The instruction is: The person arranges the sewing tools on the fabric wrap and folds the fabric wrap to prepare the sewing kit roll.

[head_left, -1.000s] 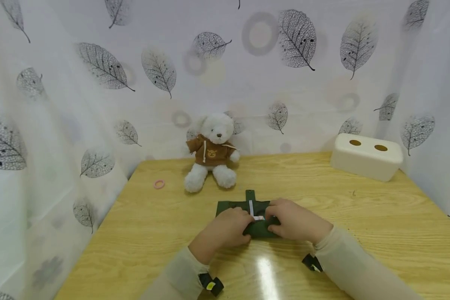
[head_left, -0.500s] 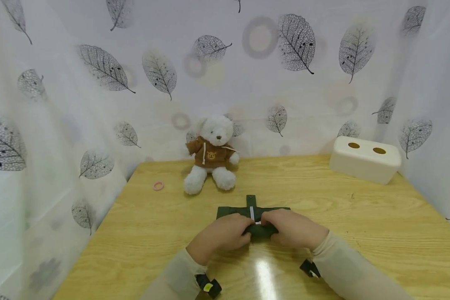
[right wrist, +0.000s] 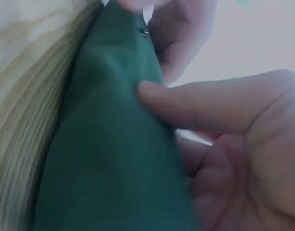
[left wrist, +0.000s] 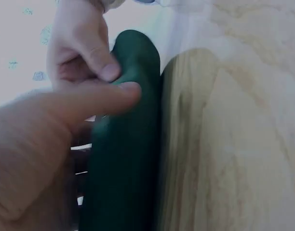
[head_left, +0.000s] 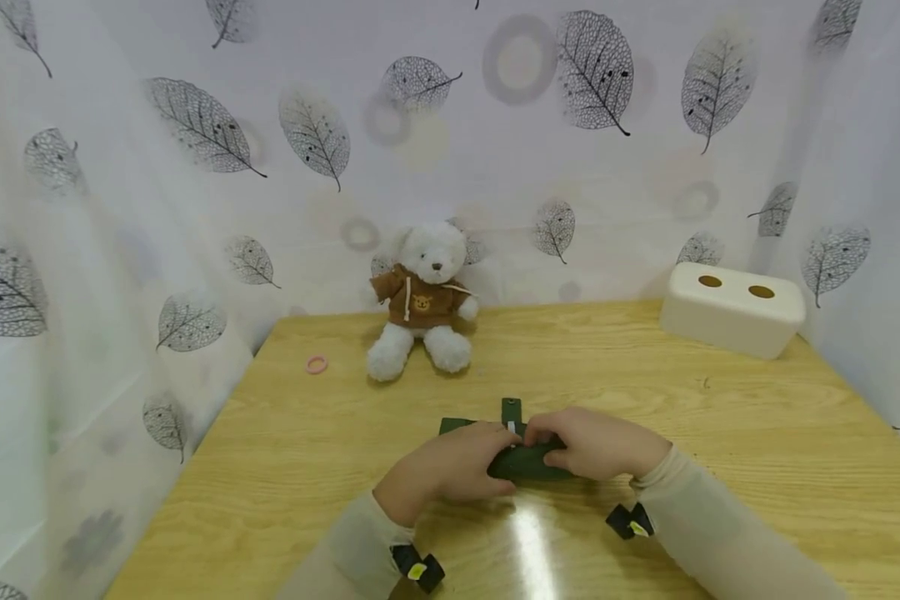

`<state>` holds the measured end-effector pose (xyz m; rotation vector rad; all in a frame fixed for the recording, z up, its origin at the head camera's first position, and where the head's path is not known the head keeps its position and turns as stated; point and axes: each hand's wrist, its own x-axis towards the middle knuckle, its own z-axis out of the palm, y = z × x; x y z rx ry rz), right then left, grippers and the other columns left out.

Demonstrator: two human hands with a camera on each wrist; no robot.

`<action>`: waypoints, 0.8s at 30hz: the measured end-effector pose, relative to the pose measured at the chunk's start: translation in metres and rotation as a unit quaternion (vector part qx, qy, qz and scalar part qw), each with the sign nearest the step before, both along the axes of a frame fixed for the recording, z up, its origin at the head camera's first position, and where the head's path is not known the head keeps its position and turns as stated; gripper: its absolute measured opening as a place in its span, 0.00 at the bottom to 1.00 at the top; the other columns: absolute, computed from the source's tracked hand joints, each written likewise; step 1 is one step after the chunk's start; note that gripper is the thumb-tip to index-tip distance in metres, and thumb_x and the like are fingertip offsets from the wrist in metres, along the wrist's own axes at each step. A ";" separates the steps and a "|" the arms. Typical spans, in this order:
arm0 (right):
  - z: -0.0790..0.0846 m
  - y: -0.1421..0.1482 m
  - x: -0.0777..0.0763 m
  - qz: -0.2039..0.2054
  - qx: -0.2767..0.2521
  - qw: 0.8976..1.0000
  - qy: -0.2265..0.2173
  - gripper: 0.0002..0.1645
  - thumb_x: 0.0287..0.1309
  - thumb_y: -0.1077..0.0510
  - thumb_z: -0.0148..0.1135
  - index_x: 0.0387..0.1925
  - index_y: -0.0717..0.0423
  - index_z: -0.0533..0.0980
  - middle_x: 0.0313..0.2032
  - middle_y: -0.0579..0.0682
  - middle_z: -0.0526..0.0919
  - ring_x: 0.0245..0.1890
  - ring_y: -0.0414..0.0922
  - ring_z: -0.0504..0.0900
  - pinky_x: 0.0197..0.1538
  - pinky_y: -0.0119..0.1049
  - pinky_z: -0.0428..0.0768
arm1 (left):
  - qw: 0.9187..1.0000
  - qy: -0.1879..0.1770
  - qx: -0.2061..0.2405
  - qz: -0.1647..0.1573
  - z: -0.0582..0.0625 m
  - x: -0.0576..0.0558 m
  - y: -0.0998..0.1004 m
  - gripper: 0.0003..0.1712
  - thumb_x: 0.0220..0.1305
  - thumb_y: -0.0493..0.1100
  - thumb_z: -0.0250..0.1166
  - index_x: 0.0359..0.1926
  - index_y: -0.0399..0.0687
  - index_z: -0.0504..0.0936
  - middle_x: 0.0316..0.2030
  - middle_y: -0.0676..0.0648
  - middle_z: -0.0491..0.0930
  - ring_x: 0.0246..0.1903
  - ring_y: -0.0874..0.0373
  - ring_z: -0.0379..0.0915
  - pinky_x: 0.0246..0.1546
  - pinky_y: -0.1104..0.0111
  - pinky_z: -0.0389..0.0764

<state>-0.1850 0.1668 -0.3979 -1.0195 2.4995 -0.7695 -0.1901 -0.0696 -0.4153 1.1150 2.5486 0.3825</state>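
A dark green folded cloth (head_left: 528, 463) lies on the table in front of me, its near part bulging like a roll. From its far side sticks out a narrow tab (head_left: 511, 409) with a snap, and a white strip shows between the hands. My left hand (head_left: 457, 462) grips the cloth's left part, its thumb (left wrist: 113, 96) over the roll and fingers behind. The right hand (head_left: 596, 444) pinches the right part, with its thumb (right wrist: 171, 101) on the near face and fingers curled on the far side. Both hands hide much of the cloth.
On the wooden table (head_left: 330, 467) a white teddy bear (head_left: 423, 304) in a brown hoodie sits behind the cloth. A pink ring (head_left: 317, 364) lies left of the bear. At the back right stands a cream box (head_left: 731, 312) with two holes. Leaf-print curtains surround the table.
The cloth's near part has been folded up and away from me into a roll, covering most of the white strip. Both hands stay close together on it.
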 end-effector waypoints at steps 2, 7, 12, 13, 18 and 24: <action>-0.001 0.003 -0.003 -0.008 -0.008 1.000 -0.008 0.13 0.67 0.62 0.63 0.50 0.45 0.80 0.47 0.42 0.84 0.46 0.40 0.83 0.47 0.40 0.82 | 1.000 -0.002 0.009 0.009 -0.001 0.000 0.001 0.28 0.68 0.55 0.67 0.64 0.50 0.75 0.56 0.53 0.78 0.53 0.65 0.75 0.53 0.69 0.77; -0.002 0.004 -0.005 -0.017 -0.008 1.000 0.002 0.12 0.70 0.61 0.60 0.50 0.45 0.81 0.45 0.41 0.84 0.43 0.37 0.82 0.45 0.39 0.81 | 0.999 -0.003 0.020 0.025 -0.004 -0.003 0.000 0.18 0.71 0.55 0.63 0.55 0.53 0.78 0.45 0.57 0.81 0.40 0.70 0.76 0.40 0.73 0.77; 0.001 0.001 -0.002 -0.024 0.019 0.999 0.045 0.10 0.66 0.58 0.66 0.48 0.49 0.82 0.46 0.43 0.84 0.45 0.40 0.82 0.46 0.41 0.81 | 0.999 0.009 0.030 0.016 -0.007 -0.007 -0.002 0.16 0.72 0.55 0.61 0.53 0.53 0.81 0.42 0.59 0.78 0.38 0.71 0.73 0.39 0.74 0.76; 0.002 0.001 -0.001 -0.029 0.024 0.998 0.051 0.11 0.64 0.57 0.68 0.47 0.49 0.82 0.46 0.43 0.84 0.45 0.41 0.82 0.47 0.42 0.81 | 0.999 0.014 0.029 0.016 -0.008 -0.007 -0.002 0.17 0.73 0.55 0.60 0.55 0.53 0.82 0.43 0.59 0.77 0.38 0.70 0.72 0.39 0.74 0.75; 0.006 -0.002 0.002 -0.039 0.031 0.997 0.057 0.13 0.59 0.54 0.73 0.45 0.51 0.84 0.44 0.43 0.84 0.43 0.40 0.81 0.44 0.41 0.81 | 0.999 0.016 0.026 0.017 -0.008 -0.010 -0.003 0.22 0.76 0.55 0.55 0.62 0.52 0.81 0.40 0.56 0.72 0.32 0.67 0.68 0.33 0.74 0.72; 0.005 -0.004 0.002 -0.044 0.041 0.997 0.042 0.11 0.65 0.57 0.67 0.47 0.55 0.85 0.43 0.46 0.87 0.37 0.36 0.82 0.40 0.38 0.81 | 0.998 0.010 0.046 0.043 -0.009 -0.011 -0.004 0.23 0.76 0.54 0.56 0.65 0.51 0.78 0.47 0.56 0.78 0.40 0.65 0.75 0.41 0.71 0.78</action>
